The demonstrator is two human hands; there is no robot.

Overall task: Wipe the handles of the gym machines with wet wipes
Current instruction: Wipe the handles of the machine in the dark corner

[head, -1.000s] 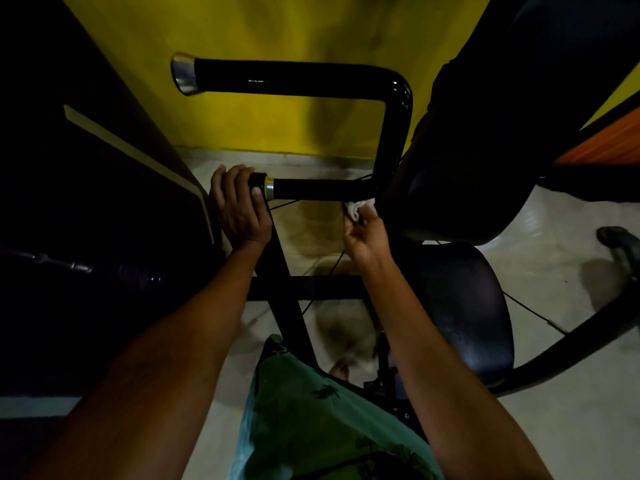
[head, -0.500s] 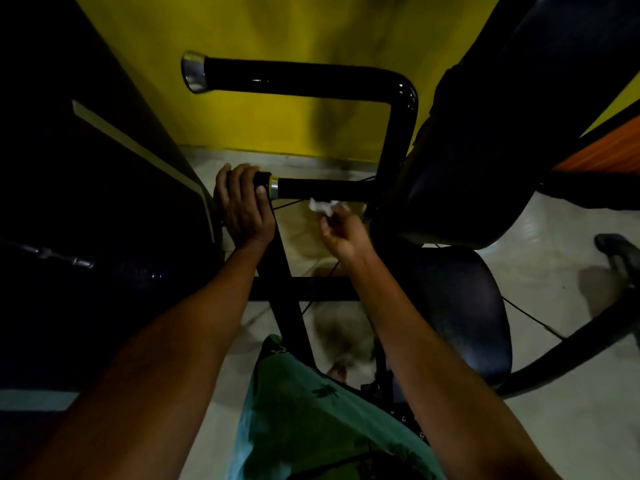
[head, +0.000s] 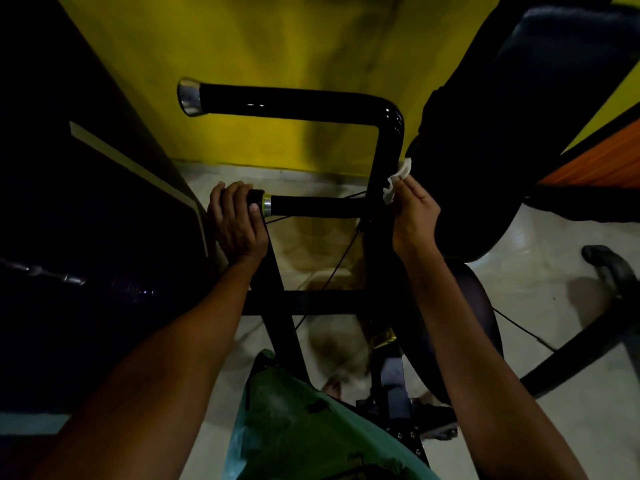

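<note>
A glossy black bent tube forms the machine's handle (head: 311, 206), with a lower bar ending in a metal ring and an upper bar (head: 287, 105) ending in a chrome cap. My left hand (head: 235, 220) grips the left end of the lower bar. A white wet wipe (head: 398, 178) is pinched in my right hand (head: 414, 216), which presses it against the right side of the upright part of the tube, beside the dark backrest pad.
A large black backrest pad (head: 519, 116) and a round seat pad (head: 481, 327) stand at the right. A dark machine housing (head: 86, 220) fills the left. Behind is a yellow wall (head: 277, 46), below a pale tiled floor (head: 554, 427) with thin cables and black frame bars.
My right hand has moved with the wipe from under the lower bar to the right and up, onto the upright part of the tube. My left hand keeps its grip.
</note>
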